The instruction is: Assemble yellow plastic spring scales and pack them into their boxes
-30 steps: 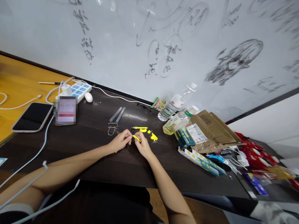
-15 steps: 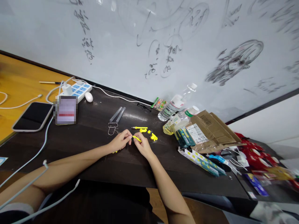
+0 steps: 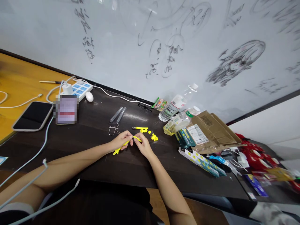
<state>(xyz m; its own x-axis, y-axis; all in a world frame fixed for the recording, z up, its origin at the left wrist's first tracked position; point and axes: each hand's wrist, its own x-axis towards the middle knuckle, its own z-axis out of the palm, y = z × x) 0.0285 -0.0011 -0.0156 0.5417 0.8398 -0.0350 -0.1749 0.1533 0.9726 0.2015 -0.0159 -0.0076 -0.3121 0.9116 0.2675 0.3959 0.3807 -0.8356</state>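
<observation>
My left hand (image 3: 122, 140) is closed on a long yellow piece (image 3: 116, 152), whose lower end sticks out below the palm. In my right hand (image 3: 142, 143) the fingers pinch a small yellow piece (image 3: 137, 138). The two pieces come close together between my fingertips; whether they touch is hard to tell. Just beyond my right hand lie a yellow rod with a dark tip (image 3: 142, 128) and several small yellow parts (image 3: 154, 137). Bent metal wires (image 3: 112, 128) and two clear tubes (image 3: 118, 114) lie beyond my left hand.
On the left are a phone (image 3: 33, 116), a power strip (image 3: 81, 89) and white cables. Bottles (image 3: 172, 107), a flattened cardboard package (image 3: 211, 128) and an open patterned box (image 3: 202, 162) stand or lie to the right. Black glasses (image 3: 144, 107) rest near the whiteboard.
The long yellow piece now shows much more below my left hand, its upper end nearer my right fingertips. My right hand has barely moved.
</observation>
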